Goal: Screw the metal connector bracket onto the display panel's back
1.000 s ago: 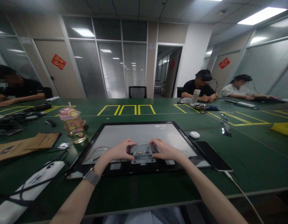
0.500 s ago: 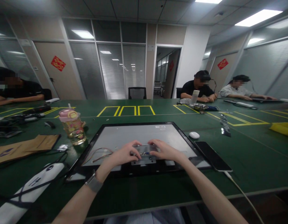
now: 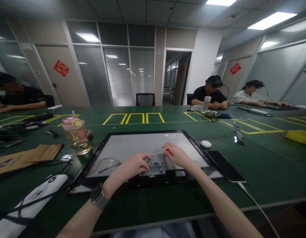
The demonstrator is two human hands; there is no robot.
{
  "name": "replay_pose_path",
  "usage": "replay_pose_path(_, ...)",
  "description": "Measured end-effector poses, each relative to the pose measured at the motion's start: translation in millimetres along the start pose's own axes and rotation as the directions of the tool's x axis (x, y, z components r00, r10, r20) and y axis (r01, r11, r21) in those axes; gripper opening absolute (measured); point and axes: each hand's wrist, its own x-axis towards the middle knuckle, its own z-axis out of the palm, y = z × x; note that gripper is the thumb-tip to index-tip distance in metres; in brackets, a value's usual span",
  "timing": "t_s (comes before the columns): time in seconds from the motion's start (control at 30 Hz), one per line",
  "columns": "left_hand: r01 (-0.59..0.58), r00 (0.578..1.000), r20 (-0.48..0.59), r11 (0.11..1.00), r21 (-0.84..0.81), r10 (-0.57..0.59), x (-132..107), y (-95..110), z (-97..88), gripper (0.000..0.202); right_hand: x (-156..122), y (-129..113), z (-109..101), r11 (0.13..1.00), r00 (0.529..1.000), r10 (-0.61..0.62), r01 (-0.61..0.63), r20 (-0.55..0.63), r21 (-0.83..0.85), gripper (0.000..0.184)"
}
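Note:
A flat display panel point(image 3: 143, 143) with a grey back and black frame lies in front of me on the table. Near its front edge sits a metal bracket plate point(image 3: 153, 169) with small connectors, among them a blue one. My left hand point(image 3: 136, 164) grips the plate's left end with curled fingers. Over the plate's right end, my right hand point(image 3: 177, 155) is closed around a bright orange thing point(image 3: 168, 151); only a bit of it shows, so its kind is unclear. Thin wires point(image 3: 105, 160) run across the panel left of my left hand.
On the left stand a pink-lidded cup point(image 3: 77, 134), a cardboard piece point(image 3: 26, 157) and a white device with black cables point(image 3: 36, 201). To the right lie a phone point(image 3: 225, 165) on its cable and a white earbud case point(image 3: 206, 144). Other people sit across the table.
My right hand has lifted off the bracket plate's right end, shifting slightly up and right, and an orange thing now shows in it. The left hand stays on the plate.

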Motion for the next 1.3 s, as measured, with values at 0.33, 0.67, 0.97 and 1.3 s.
replay_pose_path(0.33, 0.024, 1.0, -0.008, 0.991, -0.13, -0.025, -3.2, -17.2, 0.5, 0.015, -1.5, -4.4, -3.1, 1.0, 1.0, 0.002, -0.001, 0.018, -0.012, 0.028)
replay_pose_path(0.67, 0.04, 0.999, -0.024, 0.97, -0.238, -0.047, -3.8, -21.2, -8.2, 0.02, -1.5, -5.4, -4.2, 1.0, 1.0, -0.003, 0.003, 0.014, -0.017, 0.028)
replay_pose_path(0.97, -0.021, 1.0, 0.0, 0.997, -0.077, 0.021, -2.6, -24.0, 3.5, 0.02, -2.3, -7.1, -4.2, 1.0, 1.0, -0.016, 0.016, 0.007, -0.006, 0.03)
replay_pose_path(1.3, 0.011, 1.0, -0.015, 0.988, -0.152, -0.013, 0.5, -28.6, 8.8, 0.009, -2.9, -9.3, -5.2, 0.999, 0.999, -0.034, 0.035, 0.03, -0.021, 0.031)
